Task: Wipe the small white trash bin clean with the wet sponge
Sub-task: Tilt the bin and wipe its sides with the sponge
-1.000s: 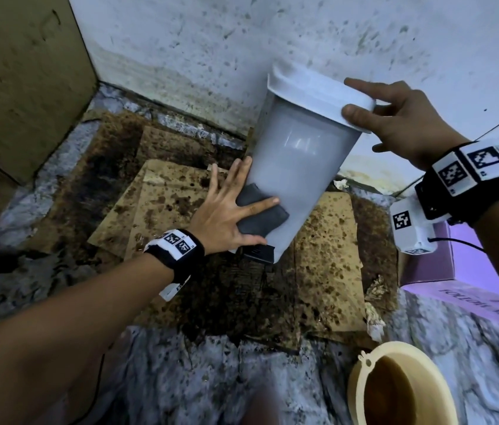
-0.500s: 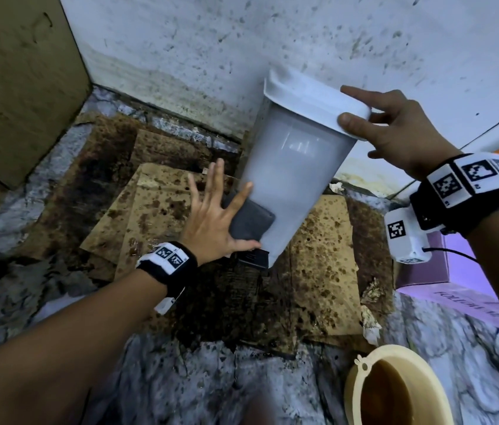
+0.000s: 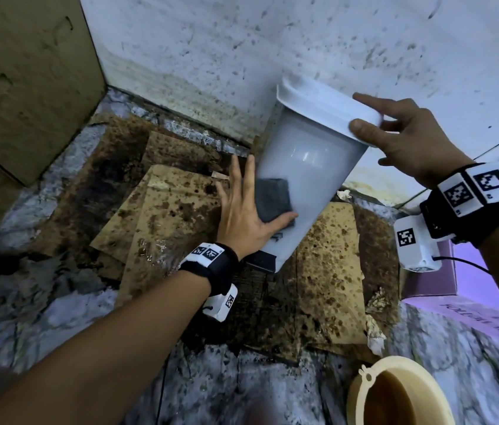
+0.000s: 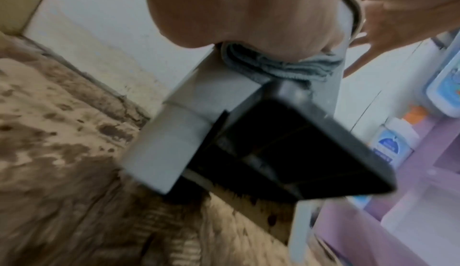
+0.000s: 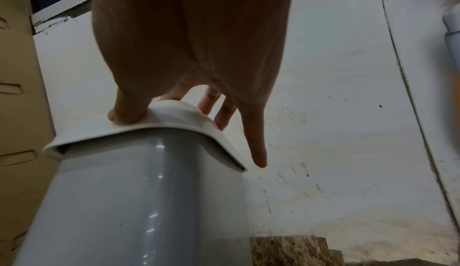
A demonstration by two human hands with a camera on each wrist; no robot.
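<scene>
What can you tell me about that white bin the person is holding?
The small white trash bin is glossy plastic with a lipped lid and a black pedal at its base. It tilts on stained cardboard near the wall. The right hand pinches the lid's edge; the left hand presses a dark grey sponge flat against its side.

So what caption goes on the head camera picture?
Left hand presses grey sponge on tilted white bin; right hand holds lid.
</scene>
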